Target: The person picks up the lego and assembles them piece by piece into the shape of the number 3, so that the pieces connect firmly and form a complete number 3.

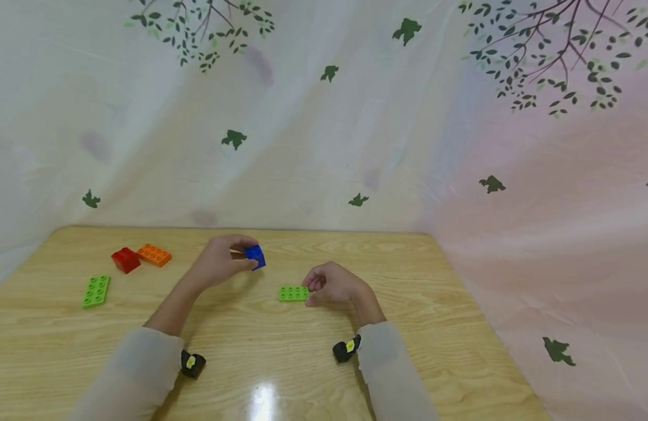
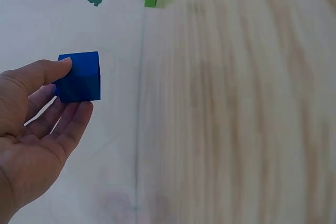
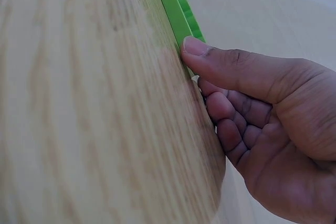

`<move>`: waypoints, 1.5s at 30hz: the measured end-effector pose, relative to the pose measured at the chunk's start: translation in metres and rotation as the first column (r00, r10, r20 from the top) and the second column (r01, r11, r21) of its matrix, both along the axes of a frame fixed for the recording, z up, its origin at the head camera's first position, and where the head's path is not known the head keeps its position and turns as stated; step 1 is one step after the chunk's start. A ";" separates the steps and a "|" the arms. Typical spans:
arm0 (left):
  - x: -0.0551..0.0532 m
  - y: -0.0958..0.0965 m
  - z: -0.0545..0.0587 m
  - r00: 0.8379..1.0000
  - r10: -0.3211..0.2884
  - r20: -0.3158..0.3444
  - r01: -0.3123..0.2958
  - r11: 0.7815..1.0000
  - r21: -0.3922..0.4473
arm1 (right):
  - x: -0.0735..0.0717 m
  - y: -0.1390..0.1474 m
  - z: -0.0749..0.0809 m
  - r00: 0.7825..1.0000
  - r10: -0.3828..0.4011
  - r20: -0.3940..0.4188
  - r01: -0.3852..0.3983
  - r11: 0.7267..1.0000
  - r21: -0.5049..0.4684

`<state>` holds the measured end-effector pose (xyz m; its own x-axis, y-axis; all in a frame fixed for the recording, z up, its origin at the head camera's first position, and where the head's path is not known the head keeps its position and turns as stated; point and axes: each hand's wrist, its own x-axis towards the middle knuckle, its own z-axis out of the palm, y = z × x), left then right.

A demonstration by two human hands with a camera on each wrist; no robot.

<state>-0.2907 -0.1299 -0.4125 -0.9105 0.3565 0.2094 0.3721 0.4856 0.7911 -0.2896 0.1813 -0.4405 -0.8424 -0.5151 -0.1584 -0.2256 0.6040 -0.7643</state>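
Observation:
My left hand point(image 1: 222, 258) pinches a blue building brick point(image 1: 255, 257) between thumb and fingertips, holding it above the table. The left wrist view shows that blue brick point(image 2: 79, 77) tipped on its side, its studs toward the palm. A flat light-green building brick point(image 1: 292, 293) with studs lies on the table in front of me, studs up. At its right end my right hand point(image 1: 336, 285) grips it, thumb on the near side and fingers curled behind. Up close in the right wrist view, the thumb point(image 3: 197, 47) overlaps the end of the green brick point(image 3: 173, 11).
On the left of the wooden table point(image 1: 239, 362) lie a red brick point(image 1: 126, 260), an orange brick point(image 1: 154, 255) beside it, and a second light-green flat brick point(image 1: 96, 292) nearer to me. A pale cloth with leaf prints point(image 1: 313, 146) hangs behind the table.

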 end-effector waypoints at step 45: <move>0.011 0.045 -0.014 0.946 -0.269 0.180 0.270 0.963 0.017 | 0.000 -0.001 0.003 1.000 0.019 -0.021 -0.019 1.000 0.018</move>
